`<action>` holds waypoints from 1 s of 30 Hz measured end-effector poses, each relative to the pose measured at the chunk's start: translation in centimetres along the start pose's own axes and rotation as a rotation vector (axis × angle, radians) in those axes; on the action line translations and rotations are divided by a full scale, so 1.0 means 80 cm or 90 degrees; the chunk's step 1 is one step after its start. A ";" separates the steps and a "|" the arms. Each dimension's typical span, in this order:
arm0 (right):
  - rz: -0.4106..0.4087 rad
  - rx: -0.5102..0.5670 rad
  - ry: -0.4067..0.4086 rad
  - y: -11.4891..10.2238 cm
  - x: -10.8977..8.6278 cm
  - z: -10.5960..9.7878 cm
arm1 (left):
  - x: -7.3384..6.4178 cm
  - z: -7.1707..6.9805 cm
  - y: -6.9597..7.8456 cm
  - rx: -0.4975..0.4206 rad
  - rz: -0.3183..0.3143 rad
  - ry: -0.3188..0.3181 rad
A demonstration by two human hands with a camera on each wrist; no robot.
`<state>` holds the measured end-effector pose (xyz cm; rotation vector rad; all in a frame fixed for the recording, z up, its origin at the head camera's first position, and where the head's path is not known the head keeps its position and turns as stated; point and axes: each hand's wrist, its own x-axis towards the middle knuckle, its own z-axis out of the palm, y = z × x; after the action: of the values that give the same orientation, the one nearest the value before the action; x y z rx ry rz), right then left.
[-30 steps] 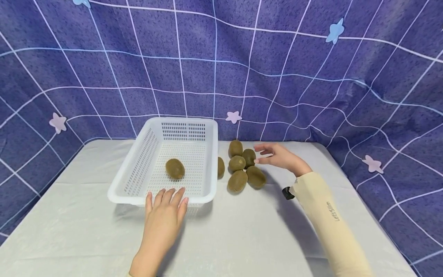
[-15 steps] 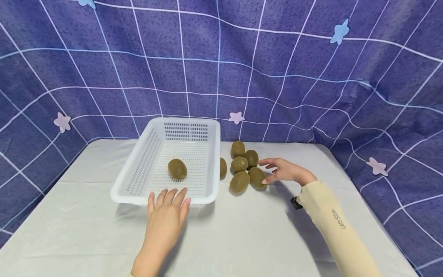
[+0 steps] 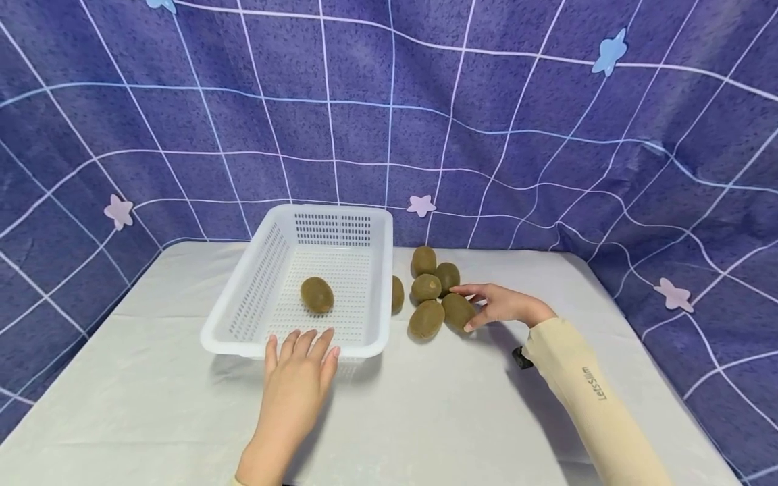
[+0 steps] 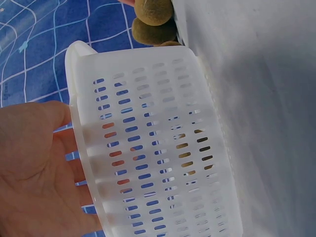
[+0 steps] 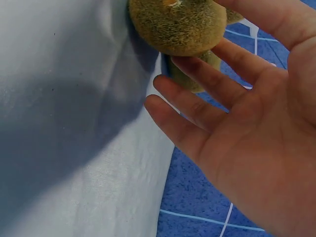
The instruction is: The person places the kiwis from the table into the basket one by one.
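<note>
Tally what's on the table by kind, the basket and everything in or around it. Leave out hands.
Kiwis: 7 (1 inside, 6 outside, one of those partly hidden)
Basket: 1
Total: 8

txt [image 3: 594, 383] on person's r. sleeve [image 3: 598, 422] reads "letsslim"

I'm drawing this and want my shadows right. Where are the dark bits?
Head view: a grey shadow on the table beside the right sleeve, and one under the near edge of the basket; left wrist view: a broad, soft-edged shadow on the table beside the basket; right wrist view: a big dark shadow across the table, reaching up beside the nearest kiwi.
</note>
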<state>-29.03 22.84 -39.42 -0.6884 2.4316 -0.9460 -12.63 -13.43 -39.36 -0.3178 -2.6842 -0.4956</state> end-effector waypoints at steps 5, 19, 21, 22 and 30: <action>-0.005 -0.002 -0.025 0.000 0.002 -0.002 | 0.001 0.000 0.001 0.000 0.005 0.001; -0.073 -0.007 -0.019 0.009 0.000 -0.004 | 0.000 0.001 -0.001 -0.003 0.005 0.003; -0.075 -0.004 -0.011 0.010 0.000 -0.003 | 0.000 0.000 -0.001 -0.002 0.007 0.003; -0.078 -0.005 -0.006 0.011 0.001 -0.003 | 0.000 0.000 -0.001 -0.002 0.008 0.003; -0.069 -0.004 0.026 0.011 0.000 -0.001 | -0.001 -0.001 0.001 -0.005 0.007 0.006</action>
<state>-29.34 23.50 -39.99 -0.8170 2.4547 -1.0036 -12.56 -13.40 -39.32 -0.3316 -2.6698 -0.5036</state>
